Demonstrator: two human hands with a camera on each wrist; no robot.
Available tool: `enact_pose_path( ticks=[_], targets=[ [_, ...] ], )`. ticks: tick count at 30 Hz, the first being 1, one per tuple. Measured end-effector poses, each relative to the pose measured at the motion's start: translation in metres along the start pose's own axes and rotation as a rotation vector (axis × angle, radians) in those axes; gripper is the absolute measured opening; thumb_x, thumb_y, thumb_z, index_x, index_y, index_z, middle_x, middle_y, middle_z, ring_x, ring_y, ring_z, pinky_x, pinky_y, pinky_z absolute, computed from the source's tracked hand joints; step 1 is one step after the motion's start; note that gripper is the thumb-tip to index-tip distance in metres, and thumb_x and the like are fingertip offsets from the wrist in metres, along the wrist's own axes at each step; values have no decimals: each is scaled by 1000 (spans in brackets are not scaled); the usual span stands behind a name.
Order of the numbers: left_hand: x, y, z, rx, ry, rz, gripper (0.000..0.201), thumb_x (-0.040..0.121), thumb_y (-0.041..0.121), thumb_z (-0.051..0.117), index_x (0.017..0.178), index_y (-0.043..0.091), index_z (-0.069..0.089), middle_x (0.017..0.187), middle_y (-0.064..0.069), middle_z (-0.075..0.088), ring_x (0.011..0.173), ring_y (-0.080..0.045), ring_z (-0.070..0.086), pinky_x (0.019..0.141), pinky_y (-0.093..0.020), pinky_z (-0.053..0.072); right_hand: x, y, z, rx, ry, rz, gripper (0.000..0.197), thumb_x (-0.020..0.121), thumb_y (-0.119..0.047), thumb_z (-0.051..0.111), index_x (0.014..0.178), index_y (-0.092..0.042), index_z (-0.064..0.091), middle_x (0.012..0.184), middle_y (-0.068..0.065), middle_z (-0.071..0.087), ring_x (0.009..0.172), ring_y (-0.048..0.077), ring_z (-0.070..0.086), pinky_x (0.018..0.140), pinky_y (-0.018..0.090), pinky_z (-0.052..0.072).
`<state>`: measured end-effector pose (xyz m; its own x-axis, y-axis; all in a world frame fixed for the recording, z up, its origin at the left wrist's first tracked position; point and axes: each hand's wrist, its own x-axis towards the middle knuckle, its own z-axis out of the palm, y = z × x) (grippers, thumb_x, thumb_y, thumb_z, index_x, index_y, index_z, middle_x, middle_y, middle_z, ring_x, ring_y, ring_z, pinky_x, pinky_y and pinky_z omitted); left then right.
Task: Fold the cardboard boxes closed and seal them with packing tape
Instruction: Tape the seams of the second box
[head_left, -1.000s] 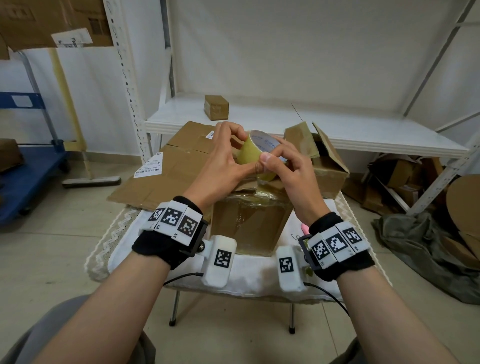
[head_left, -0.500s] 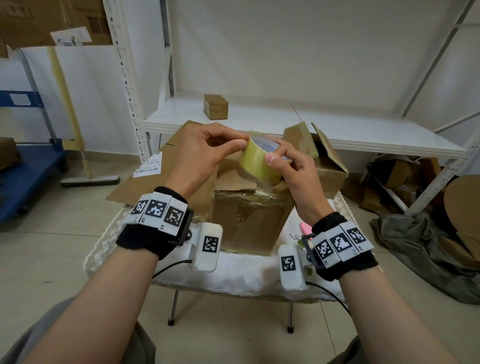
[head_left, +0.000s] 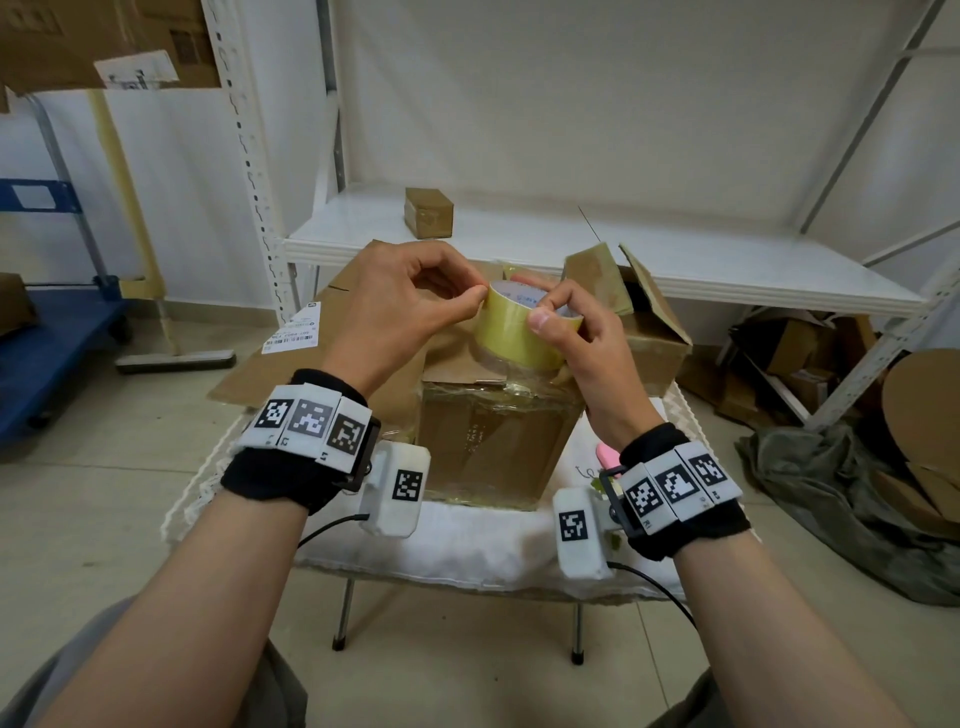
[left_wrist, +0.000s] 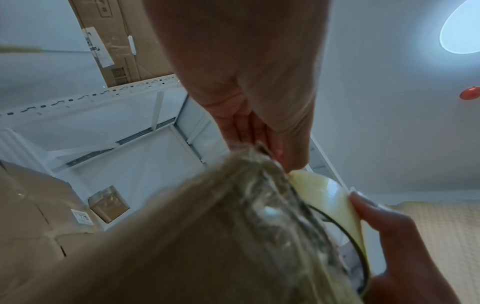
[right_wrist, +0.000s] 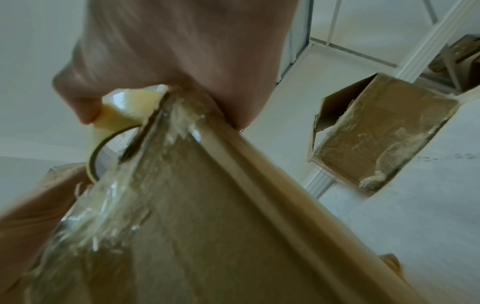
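Note:
A yellowish packing tape roll (head_left: 511, 335) is held just above a closed cardboard box (head_left: 493, 447) whose top carries shiny old tape. My right hand (head_left: 545, 312) grips the roll, thumb on its outer face and fingers through the core. My left hand (head_left: 475, 300) pinches at the roll's left rim with thumb and forefinger. The left wrist view shows the roll (left_wrist: 332, 197) past the blurred box (left_wrist: 207, 236). In the right wrist view the roll (right_wrist: 124, 107) peeks over the box edge (right_wrist: 207, 205). A loose tape end is not discernible.
The box stands on a small white-covered folding table (head_left: 457, 551). Behind it is a second box (head_left: 652, 340) with raised flaps, and flattened cardboard (head_left: 311, 358) lies at the left. A small sealed box (head_left: 428, 213) sits on the white shelf (head_left: 727, 270). A pink object (head_left: 607, 457) lies by my right wrist.
My left hand came off the roll's near side, drew left, and now pinches at its left rim. The right hand has kept hold of the roll, which now tilts more upright.

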<state>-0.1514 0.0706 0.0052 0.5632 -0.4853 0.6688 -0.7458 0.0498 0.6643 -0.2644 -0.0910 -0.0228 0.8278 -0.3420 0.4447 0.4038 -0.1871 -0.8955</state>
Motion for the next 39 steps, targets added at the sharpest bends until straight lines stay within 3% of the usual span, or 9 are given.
enact_pose_path(
  ticks=[7, 16, 21, 23, 27, 29, 31, 34, 39],
  targets=[
    [-1, 0, 4, 83, -2, 54, 7, 81, 7, 75, 86, 8, 71, 82, 0, 70, 76, -12, 66, 75, -27, 57, 1, 0, 0, 13, -1, 1, 30, 77, -47, 66, 86, -20, 56, 134, -6, 64, 117, 22, 63, 58, 30, 56],
    [-1, 1, 7, 126, 21, 83, 10, 77, 5, 73, 82, 13, 68, 78, 6, 67, 74, -7, 64, 73, -18, 54, 2, 0, 1, 12, 1, 2, 31, 77, -46, 66, 85, -18, 55, 133, -2, 66, 113, 29, 64, 48, 17, 47],
    [0, 0, 7, 151, 21, 106, 8, 76, 4, 72, 80, 9, 68, 79, 3, 67, 75, -9, 63, 73, -21, 55, 4, 0, 1, -15, 9, -11, 29, 77, -46, 65, 81, -19, 54, 130, 1, 67, 92, 9, 64, 50, 11, 44],
    [-1, -1, 7, 151, 19, 102, 8, 76, 4, 72, 80, 10, 68, 79, 2, 67, 75, -9, 63, 74, -23, 56, 4, 0, 1, -32, 4, -12, 29, 77, -46, 65, 81, -19, 55, 130, 1, 68, 94, 10, 64, 53, 11, 45],
    [-1, -1, 4, 0, 15, -16, 7, 83, 6, 73, 89, 7, 70, 87, -2, 72, 84, -14, 69, 81, -27, 58, 2, -2, 0, -32, 28, 17, 33, 77, -48, 64, 79, -18, 52, 113, -6, 70, 73, -2, 60, 47, 12, 41],
    [-2, -2, 1, -121, -3, -77, 14, 85, 9, 75, 99, 6, 73, 93, -4, 74, 90, -16, 71, 85, -27, 57, 2, -2, -1, -40, 51, 24, 35, 76, -50, 64, 79, -18, 51, 108, -2, 70, 66, -1, 57, 45, 14, 39],
    [-2, -3, 1, -189, -2, -122, 22, 82, 11, 79, 104, 5, 75, 96, -5, 76, 94, -17, 72, 88, -29, 57, 2, 0, -2, -50, 54, 20, 35, 77, -51, 64, 79, -18, 51, 112, 9, 69, 67, 3, 55, 45, 15, 38],
    [-3, -2, 6, -293, 47, -186, 20, 78, 9, 80, 98, 3, 77, 93, -7, 77, 94, -20, 72, 90, -34, 57, 2, 0, -1, -61, 58, 14, 34, 76, -51, 63, 78, -19, 52, 116, 17, 66, 66, 0, 54, 46, 13, 38],
    [-2, -3, 8, -306, 81, -200, 14, 80, 12, 80, 93, 6, 78, 90, -5, 77, 92, -20, 72, 87, -32, 57, 2, 1, -2, -63, 46, 4, 34, 77, -50, 63, 79, -19, 52, 123, 2, 68, 73, 1, 59, 46, 13, 40]
  ],
)
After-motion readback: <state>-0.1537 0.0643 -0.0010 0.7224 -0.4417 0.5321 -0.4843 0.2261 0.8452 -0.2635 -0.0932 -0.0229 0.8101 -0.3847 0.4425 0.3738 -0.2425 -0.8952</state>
